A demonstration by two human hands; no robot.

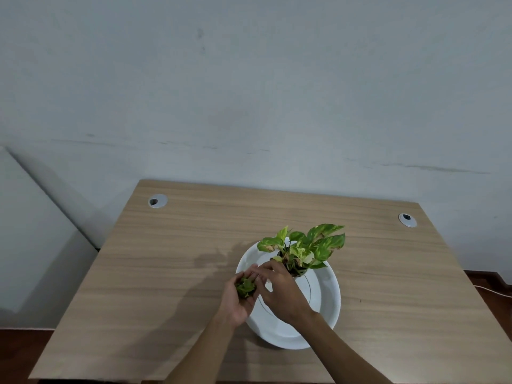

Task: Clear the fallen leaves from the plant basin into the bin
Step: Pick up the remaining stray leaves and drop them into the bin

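Observation:
A white round basin (pixel 324 314) sits on the wooden desk, with a small potted plant (pixel 304 248) standing in its far part. My left hand (pixel 235 303) is cupped palm up over the basin's left rim and holds a bunch of green fallen leaves (pixel 245 287). My right hand (pixel 279 292) reaches across the basin, its fingertips meeting the leaves in my left palm. No bin is in view.
The wooden desk (pixel 166 273) has two grey cable grommets, one at the back left (pixel 157 201) and one at the back right (pixel 407 219). A pale wall stands behind. A white cable (pixel 490 290) lies on the floor to the right.

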